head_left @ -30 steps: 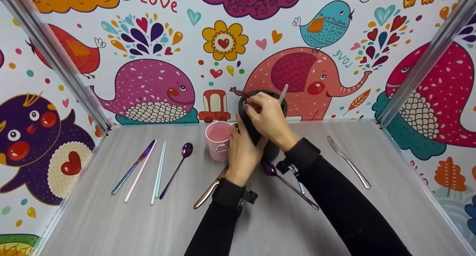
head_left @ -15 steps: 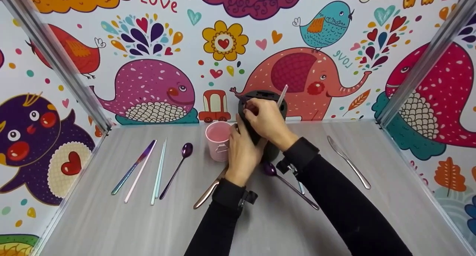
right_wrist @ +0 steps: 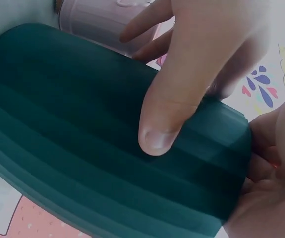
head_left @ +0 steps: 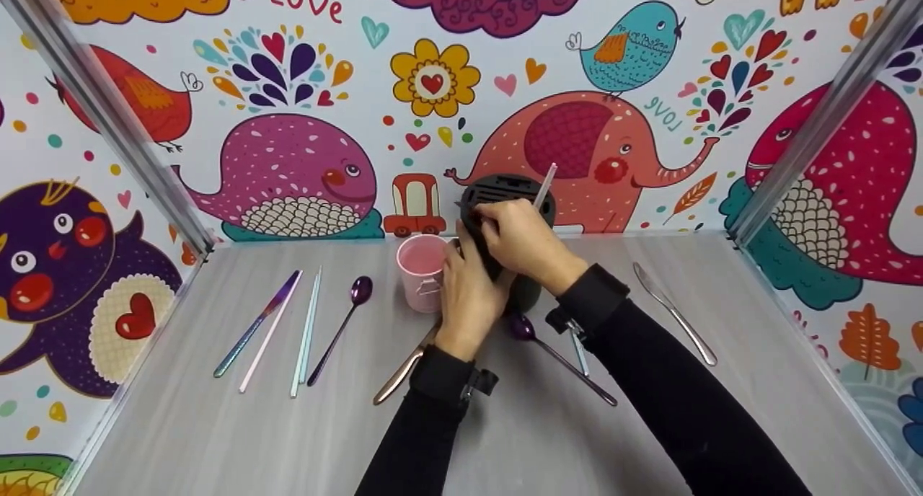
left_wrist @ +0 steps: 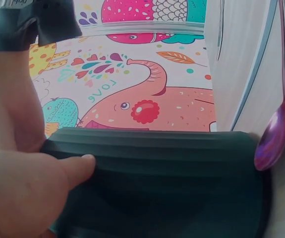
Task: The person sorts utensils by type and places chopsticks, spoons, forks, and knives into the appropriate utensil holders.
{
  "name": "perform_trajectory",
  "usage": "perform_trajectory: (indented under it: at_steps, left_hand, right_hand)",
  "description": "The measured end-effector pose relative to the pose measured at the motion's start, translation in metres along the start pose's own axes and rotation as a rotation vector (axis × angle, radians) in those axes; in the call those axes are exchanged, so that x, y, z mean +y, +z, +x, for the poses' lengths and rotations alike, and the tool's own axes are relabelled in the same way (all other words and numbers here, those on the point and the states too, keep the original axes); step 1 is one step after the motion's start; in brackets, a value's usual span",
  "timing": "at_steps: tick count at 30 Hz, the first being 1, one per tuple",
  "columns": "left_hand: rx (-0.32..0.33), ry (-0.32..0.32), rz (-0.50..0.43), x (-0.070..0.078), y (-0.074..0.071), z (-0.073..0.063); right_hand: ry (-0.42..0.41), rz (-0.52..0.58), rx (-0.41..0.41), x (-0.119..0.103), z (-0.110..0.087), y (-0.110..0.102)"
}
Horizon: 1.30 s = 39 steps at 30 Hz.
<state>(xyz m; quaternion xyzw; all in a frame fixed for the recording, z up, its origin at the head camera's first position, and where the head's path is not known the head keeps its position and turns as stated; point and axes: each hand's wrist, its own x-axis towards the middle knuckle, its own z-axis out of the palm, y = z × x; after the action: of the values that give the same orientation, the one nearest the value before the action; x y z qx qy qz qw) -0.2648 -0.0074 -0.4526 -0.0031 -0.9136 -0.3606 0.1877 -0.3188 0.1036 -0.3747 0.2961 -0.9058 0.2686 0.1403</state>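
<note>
A dark green ribbed utensil holder [head_left: 508,183] with a slotted black top stands near the back wall. My left hand [head_left: 470,294] grips its side, the thumb lying across the ribs in the right wrist view. Over the left part of the top, my right hand [head_left: 532,240] pinches a dark slender utensil [head_left: 459,205]; only its tip shows past the fingers, so its kind is hidden. A pale pink chopstick [head_left: 546,182] stands in the holder's right side. In the left wrist view a purple spoon [left_wrist: 276,134] lies close to the holder's base.
Left of the holder is a pink cup [head_left: 412,283]. Further left lie an iridescent knife [head_left: 252,334], a pink chopstick [head_left: 268,330], light blue chopsticks [head_left: 306,341] and another purple spoon [head_left: 337,337]. A rose-gold knife [head_left: 400,377] lies in front, a silver knife [head_left: 678,314] at right.
My right hand has moved down a little over the holder, and the dark utensil's tip has sunk with it. More of the slotted top shows. My left hand stays in place.
</note>
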Motion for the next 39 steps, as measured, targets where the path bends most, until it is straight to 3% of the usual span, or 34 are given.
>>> perform_trajectory:
  at_steps: [13, 22, 31, 35, 39]
  left_hand:
    - [0.01, -0.015, -0.014, 0.001, 0.002, 0.001]
    - [-0.057, -0.076, -0.036, 0.003, 0.0, 0.003]
    - [-0.045, -0.084, -0.062, 0.002, 0.001, 0.002]
    - [-0.048, -0.085, -0.066, 0.002, 0.001, 0.002]
    - [-0.051, -0.095, -0.063, 0.003, 0.001, 0.003]
  right_hand:
    - [0.012, 0.038, 0.016, 0.008, -0.01, -0.01]
    - [-0.011, 0.135, 0.244, 0.008, -0.027, -0.029]
    - [-0.021, 0.222, 0.402, 0.027, -0.049, -0.051]
    - [0.023, 0.231, 0.42, 0.04, -0.061, -0.059]
    - [0.142, 0.231, 0.345, 0.051, -0.076, -0.064]
